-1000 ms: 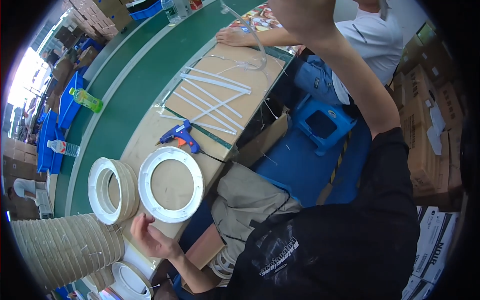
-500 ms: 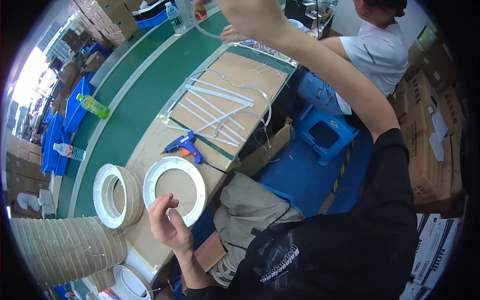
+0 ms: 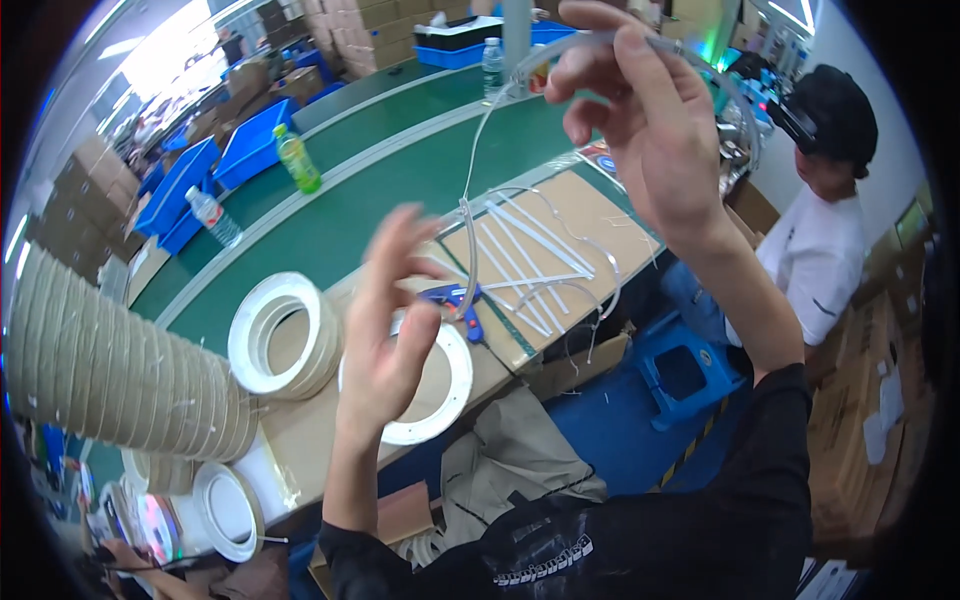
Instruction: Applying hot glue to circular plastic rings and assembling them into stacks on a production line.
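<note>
Working from afar through the head view, I see the tan worktable's (image 3: 315,425) near edge running diagonally, with the green conveyor (image 3: 375,190) along its far side. Open air separates my left hand (image 3: 385,340) from my right hand (image 3: 660,150), crossed by a thin wire (image 3: 478,140). Below and partly behind the left hand lie a white ring (image 3: 457,395) and a blue glue gun (image 3: 473,327).

The clear flexible tube (image 3: 735,92) is raised above the worktable in my right hand, seemingly pinched between thumb and fingers. It bows in a pale, translucent arc; the wire drops from its left end to a second tube section (image 3: 473,262), hanging near the left fingertips. My left hand is blurred, thumb and fingers parted.

Half a second ago the top edge cut off the right hand; now it shows almost whole. The left hand has risen in view, and a co-worker's black cap (image 3: 830,115) shows more fully.
</note>
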Demonstrator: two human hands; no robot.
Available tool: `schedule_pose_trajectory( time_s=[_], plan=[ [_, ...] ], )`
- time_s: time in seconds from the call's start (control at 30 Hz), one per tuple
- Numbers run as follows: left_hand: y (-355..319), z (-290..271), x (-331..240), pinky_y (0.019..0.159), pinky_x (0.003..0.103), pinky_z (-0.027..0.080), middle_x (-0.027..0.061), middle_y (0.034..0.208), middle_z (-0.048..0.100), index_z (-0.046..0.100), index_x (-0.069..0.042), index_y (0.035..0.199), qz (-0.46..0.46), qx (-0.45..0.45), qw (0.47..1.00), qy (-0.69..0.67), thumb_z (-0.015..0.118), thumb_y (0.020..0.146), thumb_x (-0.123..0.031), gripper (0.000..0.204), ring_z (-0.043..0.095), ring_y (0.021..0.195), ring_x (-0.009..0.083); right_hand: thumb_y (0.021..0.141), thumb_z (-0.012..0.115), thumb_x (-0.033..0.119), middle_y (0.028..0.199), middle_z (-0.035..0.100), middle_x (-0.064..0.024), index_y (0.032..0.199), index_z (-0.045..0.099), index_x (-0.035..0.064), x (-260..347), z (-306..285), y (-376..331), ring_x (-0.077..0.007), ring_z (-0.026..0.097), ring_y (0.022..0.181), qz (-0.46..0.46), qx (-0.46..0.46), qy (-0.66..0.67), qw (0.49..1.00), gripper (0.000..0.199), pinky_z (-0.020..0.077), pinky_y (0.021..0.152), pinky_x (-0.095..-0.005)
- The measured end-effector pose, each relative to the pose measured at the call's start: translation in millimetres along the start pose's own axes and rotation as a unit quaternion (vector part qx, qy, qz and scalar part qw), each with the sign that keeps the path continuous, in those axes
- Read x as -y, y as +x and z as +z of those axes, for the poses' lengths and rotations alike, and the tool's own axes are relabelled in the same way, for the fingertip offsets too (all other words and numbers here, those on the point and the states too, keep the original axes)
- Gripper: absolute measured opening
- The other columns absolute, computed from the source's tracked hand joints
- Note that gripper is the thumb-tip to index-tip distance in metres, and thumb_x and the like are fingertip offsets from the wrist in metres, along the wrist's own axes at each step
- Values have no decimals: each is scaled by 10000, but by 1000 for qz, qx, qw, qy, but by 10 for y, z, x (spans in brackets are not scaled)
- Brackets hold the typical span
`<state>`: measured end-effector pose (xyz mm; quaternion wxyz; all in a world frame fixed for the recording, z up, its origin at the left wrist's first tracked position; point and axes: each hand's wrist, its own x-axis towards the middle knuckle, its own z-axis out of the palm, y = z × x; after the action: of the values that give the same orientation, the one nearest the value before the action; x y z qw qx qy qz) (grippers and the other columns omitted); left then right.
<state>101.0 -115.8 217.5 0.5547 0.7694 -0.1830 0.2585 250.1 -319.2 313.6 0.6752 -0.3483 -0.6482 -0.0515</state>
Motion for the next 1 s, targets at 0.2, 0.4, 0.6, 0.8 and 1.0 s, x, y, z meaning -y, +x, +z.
schedule_pose_trajectory(
  time_s=[0.2,0.4,0.6,0.8,1.0],
  plan=[
    [-177,-186,133,656,232,439,115,949,654,470,83,1370,-129,189,883,-409,459,1041,-241,462,540,787,107,1068,444,241,977,699,-102,1276,599,15,-199,241,-249,-148,656,843,164,-127,-179,962,344,507,634,-242],
    [-547,-624,168,638,216,458,54,810,638,566,71,1239,-235,24,950,-205,436,1053,-164,326,577,737,80,1066,423,163,1025,706,-135,1304,531,-13,-345,228,-582,-192,688,905,195,-74,-251,945,315,523,661,-244],
    [-939,-1044,176,747,231,447,74,912,684,565,-1,990,-309,-25,949,-62,421,1052,-149,215,579,765,84,844,564,-73,1016,721,-181,1160,617,-60,-219,735,-822,-294,719,793,-40,230,-383,894,321,563,618,-328],
    [-1228,-1337,448,679,201,410,-40,754,550,646,4,983,-375,39,924,67,519,1010,-132,187,482,704,45,878,526,-40,946,733,-114,1071,645,-69,-356,950,-1059,-151,693,704,232,190,-106,948,229,523,601,-233],
    [-1240,-1346,718,613,219,455,-13,766,586,646,21,977,-419,52,904,67,545,1002,-149,199,520,641,54,920,581,27,835,693,-57,1153,586,-25,-874,945,-1560,-50,617,677,531,-11,11,847,239,455,563,-176]
  ],
)
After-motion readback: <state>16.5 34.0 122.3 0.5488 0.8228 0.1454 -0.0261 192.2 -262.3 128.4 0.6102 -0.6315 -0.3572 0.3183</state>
